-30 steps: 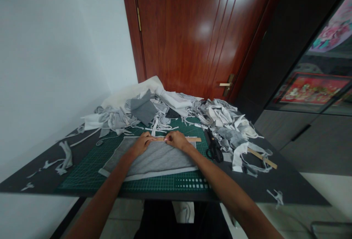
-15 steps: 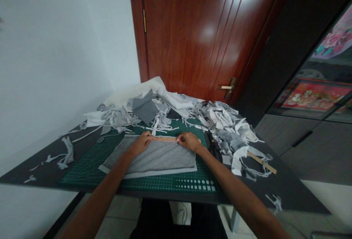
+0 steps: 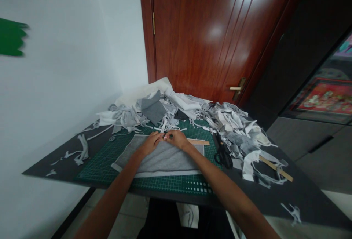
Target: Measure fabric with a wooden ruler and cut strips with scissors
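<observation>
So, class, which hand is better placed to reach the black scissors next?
Probably the right hand: the scissors lie past the right end of the ruler on the cloth, and the left hand sits farther off.

PLACE: you're in what looks like a home room — set up for cutting cloth | FAR: paneled wooden door (image 3: 198,29) with lever handle (image 3: 235,88) | RIGHT: dark cabinet (image 3: 291,141), framed red picture (image 3: 327,98) behind its glass | NEAR: your table (image 3: 316,204) — green cutting mat (image 3: 96,163), gray cloth (image 3: 170,163), black scissors (image 3: 221,147), heaped scraps (image 3: 229,118)
</observation>
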The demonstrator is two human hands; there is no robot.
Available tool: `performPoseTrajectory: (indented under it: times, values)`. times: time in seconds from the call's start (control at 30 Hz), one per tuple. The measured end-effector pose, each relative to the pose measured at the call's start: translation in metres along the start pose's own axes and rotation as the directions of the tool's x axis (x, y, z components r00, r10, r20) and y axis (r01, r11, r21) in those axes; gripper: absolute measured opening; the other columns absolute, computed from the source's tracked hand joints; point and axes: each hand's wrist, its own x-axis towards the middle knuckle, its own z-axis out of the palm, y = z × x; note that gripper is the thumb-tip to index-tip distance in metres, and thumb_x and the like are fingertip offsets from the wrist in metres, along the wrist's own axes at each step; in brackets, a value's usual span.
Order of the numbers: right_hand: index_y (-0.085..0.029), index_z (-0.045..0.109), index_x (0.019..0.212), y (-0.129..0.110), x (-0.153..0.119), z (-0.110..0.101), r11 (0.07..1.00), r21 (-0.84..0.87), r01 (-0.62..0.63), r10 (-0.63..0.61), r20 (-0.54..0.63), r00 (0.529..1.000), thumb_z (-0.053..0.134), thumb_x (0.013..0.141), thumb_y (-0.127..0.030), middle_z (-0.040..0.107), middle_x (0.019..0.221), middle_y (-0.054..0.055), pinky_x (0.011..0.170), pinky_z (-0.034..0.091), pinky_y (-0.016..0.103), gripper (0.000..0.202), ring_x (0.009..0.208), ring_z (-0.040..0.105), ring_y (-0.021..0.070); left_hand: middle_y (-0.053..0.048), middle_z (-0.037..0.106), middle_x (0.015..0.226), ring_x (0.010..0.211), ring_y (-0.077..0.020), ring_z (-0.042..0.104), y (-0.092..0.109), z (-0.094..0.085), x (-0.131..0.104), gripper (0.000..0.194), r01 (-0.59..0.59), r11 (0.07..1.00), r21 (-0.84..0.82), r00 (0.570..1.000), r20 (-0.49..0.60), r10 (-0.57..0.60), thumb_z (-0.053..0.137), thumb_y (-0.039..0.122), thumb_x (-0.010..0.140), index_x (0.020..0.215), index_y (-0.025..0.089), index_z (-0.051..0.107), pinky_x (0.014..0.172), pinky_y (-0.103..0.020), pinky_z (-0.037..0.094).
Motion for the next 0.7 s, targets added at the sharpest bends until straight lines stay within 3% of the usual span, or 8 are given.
performPoseTrajectory:
  times: [0.13,0.3,0.5,0.7]
  values:
    - [-0.024,0.082,0.099,-0.004,0.004,0.014,0.999,-0.03,-0.017,0.018,0.03,0.999,0.072,0.091,-0.023,0.081,0.098,0.003,0.078,0.05,0.023,0.013,0.09,0.073,0.0181,-0.007,0.065,0.106,0.104,-0.023,0.057,-0.001,0.002,0.0,0.024,-0.009,1.0,-0.005,1.0,0.0,0.009,0.05,0.018,0.099,0.113,0.02,0.07,0.1,-0.038,0.047]
    - [-0.026,0.082,0.099,-0.004,0.002,0.014,0.997,-0.06,-0.049,0.052,0.044,0.998,0.071,0.092,-0.026,0.081,0.096,0.003,0.074,0.048,0.022,0.014,0.087,0.073,0.0176,-0.005,0.063,0.097,0.097,-0.022,0.055,0.0,0.0,0.0,0.02,-0.018,1.0,-0.01,1.0,0.015,0.018,0.051,0.021,0.1,0.102,0.02,0.071,0.095,-0.035,0.047]
    - [-0.026,0.082,0.098,-0.002,-0.007,0.0,0.994,-0.087,-0.068,0.073,0.053,0.996,0.071,0.091,-0.025,0.081,0.095,0.003,0.073,0.048,0.023,0.013,0.088,0.074,0.0188,-0.005,0.061,0.093,0.096,-0.022,0.055,0.003,-0.004,0.001,0.023,-0.031,1.0,0.0,0.999,0.042,0.031,0.052,0.02,0.098,0.098,0.021,0.074,0.093,-0.035,0.047]
    - [-0.025,0.083,0.096,0.019,-0.03,-0.022,0.988,-0.117,-0.102,0.107,0.045,0.993,0.071,0.089,-0.023,0.082,0.095,0.005,0.075,0.049,0.025,0.013,0.088,0.075,0.0204,-0.006,0.062,0.096,0.099,-0.023,0.056,0.005,-0.008,0.001,0.025,-0.031,1.0,0.006,0.999,0.04,0.031,0.05,0.019,0.098,0.1,0.02,0.074,0.096,-0.036,0.047]
